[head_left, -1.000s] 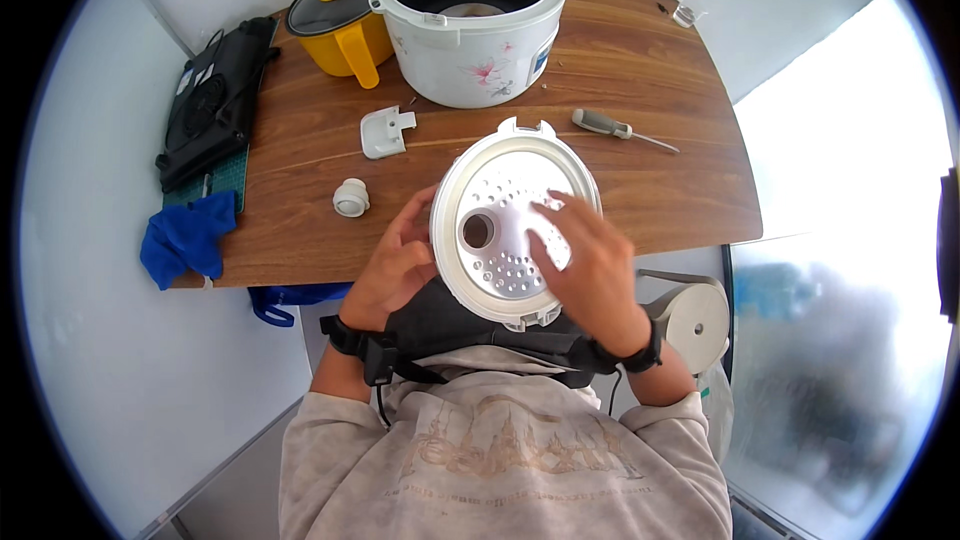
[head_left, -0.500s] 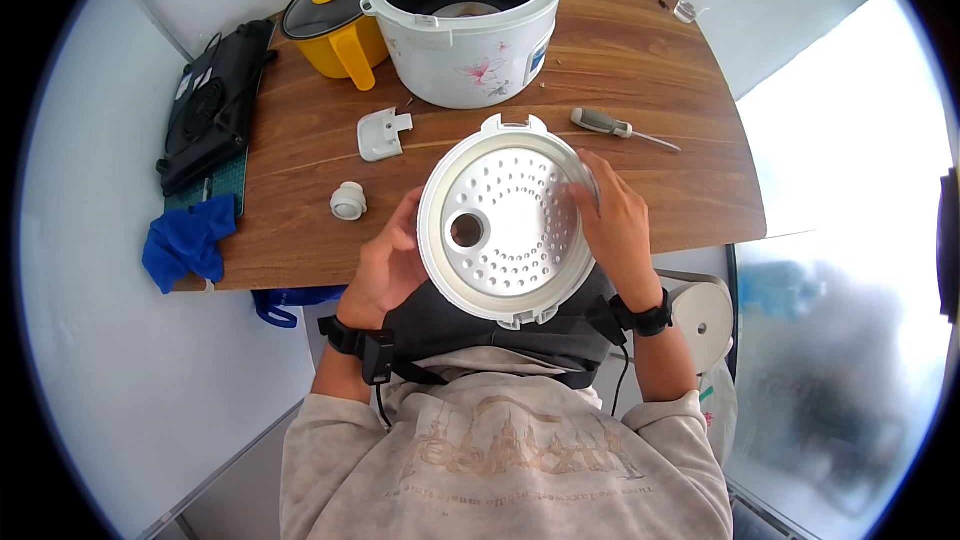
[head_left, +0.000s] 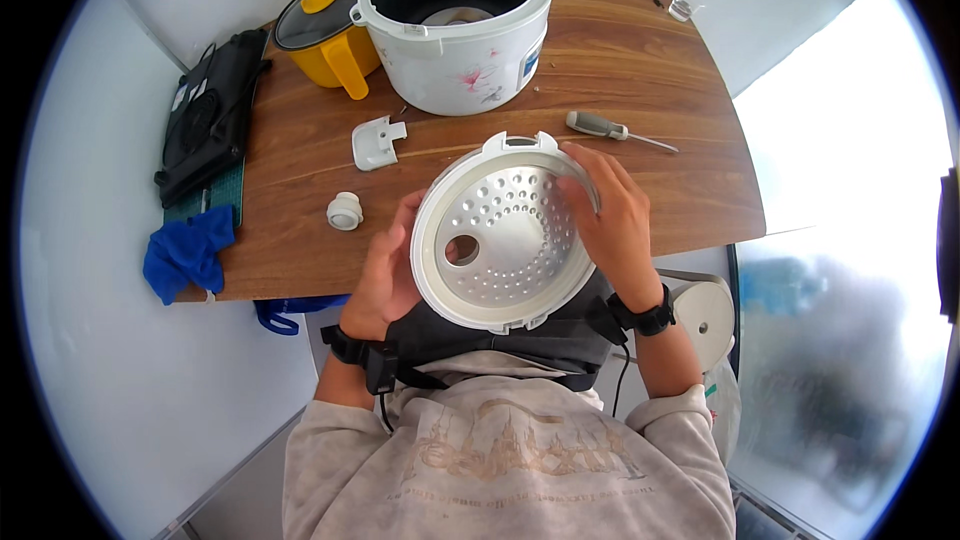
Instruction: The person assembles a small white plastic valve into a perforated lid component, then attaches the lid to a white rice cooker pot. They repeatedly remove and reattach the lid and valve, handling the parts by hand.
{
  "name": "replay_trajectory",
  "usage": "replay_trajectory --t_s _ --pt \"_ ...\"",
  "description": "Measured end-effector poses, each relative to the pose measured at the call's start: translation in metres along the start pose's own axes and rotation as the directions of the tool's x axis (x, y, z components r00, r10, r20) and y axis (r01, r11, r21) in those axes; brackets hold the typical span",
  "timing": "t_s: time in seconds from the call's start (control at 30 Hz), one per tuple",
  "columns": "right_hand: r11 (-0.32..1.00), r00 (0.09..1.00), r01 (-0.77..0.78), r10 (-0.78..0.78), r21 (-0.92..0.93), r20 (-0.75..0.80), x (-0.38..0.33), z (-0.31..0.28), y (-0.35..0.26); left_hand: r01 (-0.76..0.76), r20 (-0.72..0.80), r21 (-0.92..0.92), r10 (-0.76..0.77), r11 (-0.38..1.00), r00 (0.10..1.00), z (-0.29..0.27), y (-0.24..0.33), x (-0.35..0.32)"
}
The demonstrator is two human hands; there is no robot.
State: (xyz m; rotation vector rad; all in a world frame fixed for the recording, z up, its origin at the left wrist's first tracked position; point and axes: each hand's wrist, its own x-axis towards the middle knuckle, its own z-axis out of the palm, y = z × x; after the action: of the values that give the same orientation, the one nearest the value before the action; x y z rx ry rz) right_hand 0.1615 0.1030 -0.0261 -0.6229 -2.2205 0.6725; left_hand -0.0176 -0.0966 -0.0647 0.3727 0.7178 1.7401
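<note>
Between my two hands I hold a rice cooker lid [head_left: 517, 252], its dimpled metal inner plate facing me, with a round hole at the plate's left. My left hand [head_left: 389, 270] supports the lid's left rim, most of its fingers hidden behind. On the right rim, my right hand [head_left: 612, 225] grips with the thumb over the inner face. The white rice cooker body [head_left: 460, 65], with a flower print and dark inside, stands topless behind the lid. Left of the lid lie a small white round cap [head_left: 345, 211] and a flat white plastic cover [head_left: 378, 143].
A grey-handled screwdriver [head_left: 598, 126] lies right of the lid on the wooden table [head_left: 660, 185]. At the back left stand a yellow pot [head_left: 322, 57] with a glass lid and a black device [head_left: 207, 115]. A blue cloth [head_left: 188, 253] hangs over the left edge.
The lid has tilted, its face turning slightly, and shifted a little to the left and down. Both hands keep their hold.
</note>
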Motion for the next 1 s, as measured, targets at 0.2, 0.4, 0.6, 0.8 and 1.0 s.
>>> replay_trajectory --t_s 0.2,0.4,0.6,0.8,1.0 --pt "0.940 0.944 0.247 -0.288 -0.235 -0.162 0.004 0.008 0.005 0.030 0.014 -0.009 -0.030 1.000 0.999 -0.012 -0.005 0.002" --pt "0.979 0.969 0.138 -0.165 -0.150 -0.184 -0.001 0.010 -0.002 0.006 -0.114 0.022 -0.003 1.000 0.994 0.008 -0.003 0.002" --pt "0.981 0.976 0.130 -0.152 -0.144 -0.154 0.000 0.007 0.000 0.001 -0.117 0.051 0.005 0.999 0.993 0.002 -0.005 0.003" --pt "0.971 0.980 0.104 -0.136 -0.214 -0.143 -0.003 0.008 -0.005 0.005 -0.104 0.119 0.008 0.993 0.995 -0.002 -0.007 0.004" --pt "0.946 0.975 0.121 -0.171 -0.301 -0.144 -0.002 0.006 -0.003 -0.003 -0.135 0.154 0.024 0.988 0.991 0.008 -0.007 0.005"
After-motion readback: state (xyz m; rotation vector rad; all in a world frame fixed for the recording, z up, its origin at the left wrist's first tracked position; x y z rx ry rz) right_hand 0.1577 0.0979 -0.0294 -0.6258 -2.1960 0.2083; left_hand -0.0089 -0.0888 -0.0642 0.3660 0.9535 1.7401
